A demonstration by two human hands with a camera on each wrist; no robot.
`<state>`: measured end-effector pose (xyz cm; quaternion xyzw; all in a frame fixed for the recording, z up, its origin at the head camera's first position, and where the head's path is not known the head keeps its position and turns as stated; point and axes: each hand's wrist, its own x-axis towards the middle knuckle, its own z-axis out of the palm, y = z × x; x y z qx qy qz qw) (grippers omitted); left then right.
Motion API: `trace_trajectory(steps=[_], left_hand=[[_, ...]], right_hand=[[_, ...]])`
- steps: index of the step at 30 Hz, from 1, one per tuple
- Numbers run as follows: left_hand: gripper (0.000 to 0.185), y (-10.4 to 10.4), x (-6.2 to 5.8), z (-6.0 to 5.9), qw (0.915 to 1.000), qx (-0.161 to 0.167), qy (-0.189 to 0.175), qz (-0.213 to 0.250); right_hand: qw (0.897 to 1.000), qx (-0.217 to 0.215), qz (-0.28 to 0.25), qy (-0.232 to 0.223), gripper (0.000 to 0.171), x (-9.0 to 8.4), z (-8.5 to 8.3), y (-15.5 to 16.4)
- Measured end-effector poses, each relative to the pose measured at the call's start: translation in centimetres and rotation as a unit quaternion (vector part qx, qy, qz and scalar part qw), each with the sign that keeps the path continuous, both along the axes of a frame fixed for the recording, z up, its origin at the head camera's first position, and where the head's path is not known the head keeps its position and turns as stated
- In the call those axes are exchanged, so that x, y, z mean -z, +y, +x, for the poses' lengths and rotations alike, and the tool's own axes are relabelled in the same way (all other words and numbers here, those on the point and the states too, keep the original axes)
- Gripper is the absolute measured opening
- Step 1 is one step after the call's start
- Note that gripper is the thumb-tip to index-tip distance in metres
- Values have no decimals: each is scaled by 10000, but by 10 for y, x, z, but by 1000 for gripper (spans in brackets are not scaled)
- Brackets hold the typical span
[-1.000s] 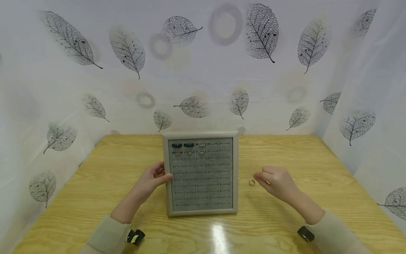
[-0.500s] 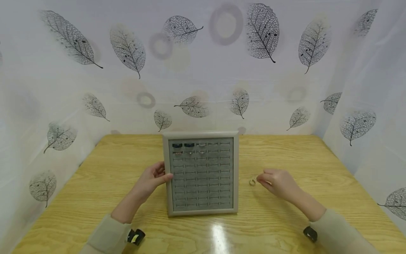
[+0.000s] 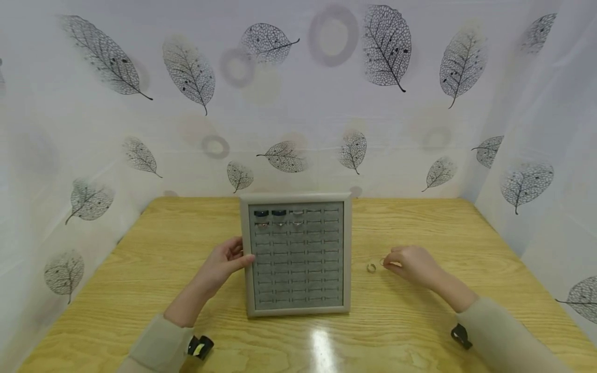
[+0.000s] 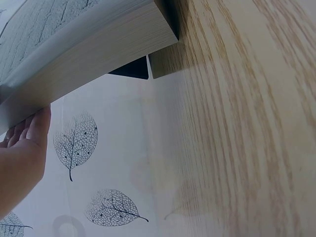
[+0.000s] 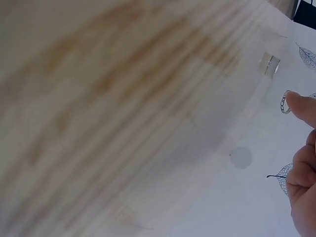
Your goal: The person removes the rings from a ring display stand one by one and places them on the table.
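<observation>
ring display (image 3: 298, 267), left hand (image 3: 223, 263) gripping its edge — right hand (image 3: 413, 265) pinching a thin ring (image 5: 283, 104)

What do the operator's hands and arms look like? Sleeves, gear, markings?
Left hand and right hand are bare, no gloves. Left sleeve and right sleeve are plain, light grey-beige. Left wrist camera is black with a yellow patch; right wrist camera is black. No cables visible.

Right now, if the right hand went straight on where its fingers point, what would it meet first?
Probably the loose ring on the table just ahead; depth is unclear, so the right hand might pass over it.
</observation>
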<state>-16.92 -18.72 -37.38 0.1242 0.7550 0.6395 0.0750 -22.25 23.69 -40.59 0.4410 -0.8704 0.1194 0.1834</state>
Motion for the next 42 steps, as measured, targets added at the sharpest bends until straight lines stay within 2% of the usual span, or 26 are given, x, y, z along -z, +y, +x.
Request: trace_trajectory(steps=[6,12,23,42], left_hand=[[58,0,0,-1,10000,-16,-31,6],[59,0,-1,0,10000,-37,-55,-36],[60,0,0,-2,10000,-15,-12,-44],[58,0,0,-1,10000,25,-12,50]], right_hand=[[9978,269,287,-528,8,-1,-2,4],[9941,489,541,-808,7,-3,-4,4],[9903,636,838,-906,6,1,-8,6],[9885,579,783,-1155,4,2,-8,7]])
